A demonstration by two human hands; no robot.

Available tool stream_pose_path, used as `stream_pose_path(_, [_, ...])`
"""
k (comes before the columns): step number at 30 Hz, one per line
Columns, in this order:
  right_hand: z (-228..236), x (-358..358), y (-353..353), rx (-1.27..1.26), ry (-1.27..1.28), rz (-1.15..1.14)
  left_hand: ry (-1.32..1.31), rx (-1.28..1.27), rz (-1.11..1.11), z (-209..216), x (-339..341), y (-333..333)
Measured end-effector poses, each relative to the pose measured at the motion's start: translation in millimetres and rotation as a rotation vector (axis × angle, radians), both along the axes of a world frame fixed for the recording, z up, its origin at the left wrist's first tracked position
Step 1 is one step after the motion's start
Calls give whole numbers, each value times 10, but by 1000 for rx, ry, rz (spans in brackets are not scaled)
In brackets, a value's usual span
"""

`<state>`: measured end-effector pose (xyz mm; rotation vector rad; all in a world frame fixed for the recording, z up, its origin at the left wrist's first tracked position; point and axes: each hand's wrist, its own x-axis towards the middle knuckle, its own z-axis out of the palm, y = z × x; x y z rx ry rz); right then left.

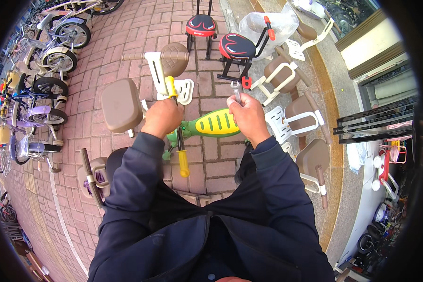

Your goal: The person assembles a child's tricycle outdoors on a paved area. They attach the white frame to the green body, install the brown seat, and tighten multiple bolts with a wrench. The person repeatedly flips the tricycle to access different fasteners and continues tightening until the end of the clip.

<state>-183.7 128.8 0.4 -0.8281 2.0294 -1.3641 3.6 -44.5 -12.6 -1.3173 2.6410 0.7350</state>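
Wrench (236,91) in the right hand (247,115), fingers closed round it; left hand (164,116) gripping the handlebar (180,141) (yellow-ended!), seats (311,159) along the paving's (136,35) right edge.

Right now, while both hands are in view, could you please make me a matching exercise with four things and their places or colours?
Column one
1. Wrench
2. Left hand
3. Scooter deck
4. Bicycles

Column two
A. Along the picture's left side, on the paving
B. Green, with a yellow slotted panel
C. In the right hand
D. At the handlebar, with fingers curled

Pairs: 1-C, 2-D, 3-B, 4-A
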Motion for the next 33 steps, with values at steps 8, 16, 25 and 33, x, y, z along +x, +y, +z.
stream_pose_path(8, [-2, -1, -9, -8, -38, 6, -160, 105, 15, -577, -6, -40])
stream_pose_path(16, [-147, -29, -22, 42, 53, 72, 430, 519, 248, -1269, -2, -113])
stream_pose_path(25, [-48, 166, 101, 274, 47, 593, 508, 529, 317, -766, -287, 151])
stream_pose_path(33, [-37, 577, 165, 337, -150, 713, 502, 519, 206, -479, -383, 258])
